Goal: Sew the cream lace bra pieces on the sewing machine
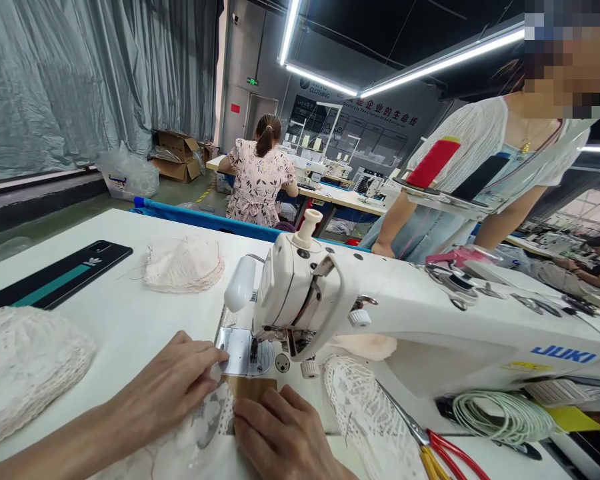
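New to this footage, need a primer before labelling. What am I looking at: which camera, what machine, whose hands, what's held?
There is no robot and just one picture, from a camera on a person's head, looking forward and down. The two bare hands in front are the wearer's. The big white machine is a sewing machine, marked JUKI. The left hand and right hand are at a white lace piece just in front of it; whether they grip or only press it is unclear. On the white table lie more lace pieces, red-handled scissors and a coil of pale cord. Other people are nearby.
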Demonstrator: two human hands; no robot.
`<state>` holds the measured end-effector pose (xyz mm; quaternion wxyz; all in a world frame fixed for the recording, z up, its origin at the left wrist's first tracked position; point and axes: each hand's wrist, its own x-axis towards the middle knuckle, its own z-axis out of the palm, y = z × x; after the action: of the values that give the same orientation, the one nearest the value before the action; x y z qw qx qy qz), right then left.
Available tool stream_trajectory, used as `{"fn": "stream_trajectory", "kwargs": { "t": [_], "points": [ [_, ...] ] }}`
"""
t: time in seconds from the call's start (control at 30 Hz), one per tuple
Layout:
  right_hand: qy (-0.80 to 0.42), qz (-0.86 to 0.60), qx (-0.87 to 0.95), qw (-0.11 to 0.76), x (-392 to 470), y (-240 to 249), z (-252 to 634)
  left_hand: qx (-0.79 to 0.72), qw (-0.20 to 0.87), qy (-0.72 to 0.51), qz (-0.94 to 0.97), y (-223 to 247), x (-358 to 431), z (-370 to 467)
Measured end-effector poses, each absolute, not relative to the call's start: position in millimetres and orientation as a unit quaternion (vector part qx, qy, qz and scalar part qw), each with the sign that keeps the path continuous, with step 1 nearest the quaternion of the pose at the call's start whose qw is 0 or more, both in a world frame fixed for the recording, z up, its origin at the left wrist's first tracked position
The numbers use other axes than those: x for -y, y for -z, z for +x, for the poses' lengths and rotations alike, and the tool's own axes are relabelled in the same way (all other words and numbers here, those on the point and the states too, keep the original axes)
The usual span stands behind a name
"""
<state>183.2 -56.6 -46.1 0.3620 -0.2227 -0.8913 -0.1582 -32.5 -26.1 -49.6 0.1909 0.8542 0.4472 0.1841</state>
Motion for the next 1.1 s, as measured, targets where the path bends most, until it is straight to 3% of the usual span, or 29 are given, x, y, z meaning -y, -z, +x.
{"fn": "stream_trajectory", "kwargs": {
  "t": [0.37, 0.47, 0.8, 1.1],
  "points": [
    [0.192, -0.291, 0.869, 0.350, 56, 58, 185, -0.418, 0.194, -0.214, 0.861, 50, 1, -18],
    [0.195, -0.302, 0.851, 0.382, 53, 62, 184, -0.436, 0.175, -0.221, 0.855, 50, -6, -18],
    [0.203, -0.296, 0.857, 0.369, 49, 82, 191, -0.512, 0.206, -0.171, 0.816, 36, -12, -16],
    [0.187, -0.301, 0.851, 0.389, 49, 79, 186, -0.490, 0.087, -0.226, 0.837, 46, -7, -13]
  ]
}}
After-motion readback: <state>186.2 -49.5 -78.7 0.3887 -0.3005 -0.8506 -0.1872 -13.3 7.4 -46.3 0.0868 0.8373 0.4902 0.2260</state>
